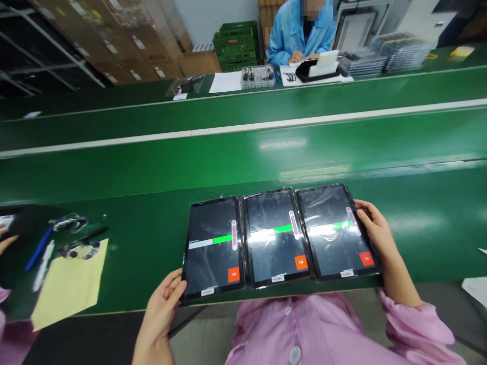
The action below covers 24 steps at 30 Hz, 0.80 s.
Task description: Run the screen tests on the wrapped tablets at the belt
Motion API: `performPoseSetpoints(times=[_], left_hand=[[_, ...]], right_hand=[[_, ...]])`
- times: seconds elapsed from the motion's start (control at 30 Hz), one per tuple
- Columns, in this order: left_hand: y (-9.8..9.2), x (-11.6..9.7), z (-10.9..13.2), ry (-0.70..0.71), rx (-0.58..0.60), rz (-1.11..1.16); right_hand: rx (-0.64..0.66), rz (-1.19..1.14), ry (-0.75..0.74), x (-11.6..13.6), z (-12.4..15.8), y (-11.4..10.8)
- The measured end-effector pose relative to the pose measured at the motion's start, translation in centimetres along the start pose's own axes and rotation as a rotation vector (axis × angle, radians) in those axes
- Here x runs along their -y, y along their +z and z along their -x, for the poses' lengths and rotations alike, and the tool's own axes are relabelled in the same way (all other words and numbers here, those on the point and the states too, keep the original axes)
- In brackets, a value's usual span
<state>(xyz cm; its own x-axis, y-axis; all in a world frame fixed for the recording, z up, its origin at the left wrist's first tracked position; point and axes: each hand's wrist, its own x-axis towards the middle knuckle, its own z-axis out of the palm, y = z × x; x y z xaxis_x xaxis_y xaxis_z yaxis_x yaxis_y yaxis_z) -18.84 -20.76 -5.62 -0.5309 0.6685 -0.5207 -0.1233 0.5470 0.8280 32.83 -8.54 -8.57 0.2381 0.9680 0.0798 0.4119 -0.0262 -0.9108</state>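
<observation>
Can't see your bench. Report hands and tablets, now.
Left hand grips left tablet. Right hand holds right tablet. Middle tablet between, touching both. Nothing blocking.

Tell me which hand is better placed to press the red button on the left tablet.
Probably the left hand. It holds the near corner of the left tablet, close to its red button. The right hand rests on the far edge of the right tablet, two tablets away.

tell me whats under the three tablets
The three tablets lie side by side on the green bench, near edges overhanging slightly. The left hand and right hand grip the outer ones. Anything beneath them is covered.
</observation>
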Motion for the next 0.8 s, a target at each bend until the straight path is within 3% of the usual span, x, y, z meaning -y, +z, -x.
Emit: performPoseSetpoints(times=[0.13, 0.3, 0.37, 0.47, 0.67, 0.73, 0.8], left_hand=[[0.0, -0.2, 0.1, 0.012, 0.006, 0.014], [0.1, -0.1, 0.3, 0.002, 0.036, -0.037], [0.1, -0.1, 0.3, 0.006, 0.038, -0.048], [0.2, -0.1, 0.3, -0.002, 0.044, -0.027], [-0.5, 0.4, 0.0, -0.010, 0.055, -0.044], [-0.7, 0.7, 0.0, 0.060, -0.003, -0.136], [-0.4, 1.0, 0.6, 0.219, -0.132, -0.272]], right_hand=[[-0.096, 0.308, -0.280, 2.8, 4.4, -0.2], [0.276, 0.594, -0.743, 4.5, 10.3, 1.6], [0.312, 0.658, -0.859, 4.4, 11.6, 2.5], [0.206, 0.713, -0.920, 3.8, 12.5, 3.5], [0.032, 0.641, -0.848, 2.5, 13.3, 4.7], [-0.016, 0.646, -0.862, 2.4, 13.4, 5.0], [-0.061, 0.665, -0.906, 2.5, 13.3, 5.2]])
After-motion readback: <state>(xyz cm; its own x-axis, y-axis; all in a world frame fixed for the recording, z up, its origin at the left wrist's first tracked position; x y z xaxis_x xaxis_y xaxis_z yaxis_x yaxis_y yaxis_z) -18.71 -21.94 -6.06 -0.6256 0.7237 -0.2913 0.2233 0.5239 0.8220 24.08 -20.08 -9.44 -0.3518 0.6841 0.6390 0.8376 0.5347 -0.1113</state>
